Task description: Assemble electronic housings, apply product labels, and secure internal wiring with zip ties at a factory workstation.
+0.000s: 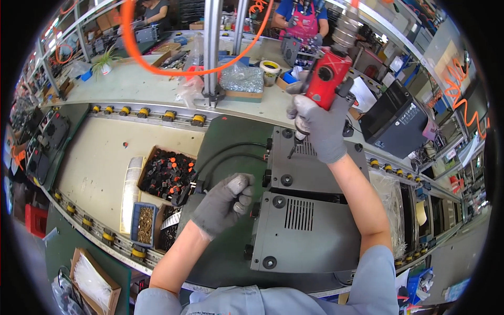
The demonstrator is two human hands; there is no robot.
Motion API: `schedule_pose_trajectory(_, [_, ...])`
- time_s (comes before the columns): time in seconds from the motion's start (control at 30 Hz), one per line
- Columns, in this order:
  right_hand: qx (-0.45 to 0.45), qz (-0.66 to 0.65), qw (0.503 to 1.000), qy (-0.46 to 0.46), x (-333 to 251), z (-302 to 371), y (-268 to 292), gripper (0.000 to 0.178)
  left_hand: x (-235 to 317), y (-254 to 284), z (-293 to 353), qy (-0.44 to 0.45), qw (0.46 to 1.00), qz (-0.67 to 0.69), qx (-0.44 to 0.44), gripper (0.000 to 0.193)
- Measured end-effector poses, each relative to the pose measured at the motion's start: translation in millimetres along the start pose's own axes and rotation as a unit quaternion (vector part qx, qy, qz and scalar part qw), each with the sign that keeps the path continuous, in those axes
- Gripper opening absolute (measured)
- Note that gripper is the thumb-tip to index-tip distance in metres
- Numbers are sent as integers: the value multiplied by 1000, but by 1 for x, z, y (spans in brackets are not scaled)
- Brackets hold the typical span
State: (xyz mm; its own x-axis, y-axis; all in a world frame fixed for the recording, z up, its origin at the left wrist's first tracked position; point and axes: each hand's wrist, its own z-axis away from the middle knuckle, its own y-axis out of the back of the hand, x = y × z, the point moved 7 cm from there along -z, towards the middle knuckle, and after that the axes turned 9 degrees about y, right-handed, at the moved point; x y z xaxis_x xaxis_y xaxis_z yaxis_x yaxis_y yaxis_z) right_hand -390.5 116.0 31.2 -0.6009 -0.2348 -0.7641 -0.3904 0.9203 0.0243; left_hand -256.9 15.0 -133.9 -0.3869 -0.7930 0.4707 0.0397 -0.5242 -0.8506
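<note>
My gloved right hand [326, 131] is wrapped round a red power screwdriver [329, 73] that hangs from above. Its bit points down over the top of the farther dark grey metal casing [321, 169], near the vent slots; contact between bit and casing cannot be made out. A second grey casing [310, 244] lies nearer to me, with round black feet and a slotted vent facing up. Left of both casings, my gloved left hand [223, 205] is closed with its fingers curled; anything in them is hidden. Two black cables [227, 149] run from the farther casing past this hand.
The casings lie on a dark green board [231, 128] over a roller conveyor [144, 112]. To the left are a cardboard box [146, 166] of black and orange parts and a blue tray [135, 220] of screws. An orange hose [210, 71] loops above. A person [302, 23] works across the bench.
</note>
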Motion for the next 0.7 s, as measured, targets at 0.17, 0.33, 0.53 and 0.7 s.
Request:
schedule_pose_trajectory(0.17, [49, -128, 981, 137, -80, 15, 26, 40, -16, -23, 11, -9, 998, -57, -17, 34])
schedule_pose_trajectory(0.33, [-1, -212, 971, 114, -141, 55, 13, 62, -36, -50, 25, 7, 989, -136, -51, 39])
schedule_pose_trajectory(0.53, [21, -183, 971, 153, -168, 82, 20, 58, -56, -79, 40, 20, 981, -179, -68, 42])
schedule_pose_trajectory(0.7, [14, -199, 970, 136, -184, 96, 19, 58, -62, -83, 54, 20, 981, -173, -80, 43])
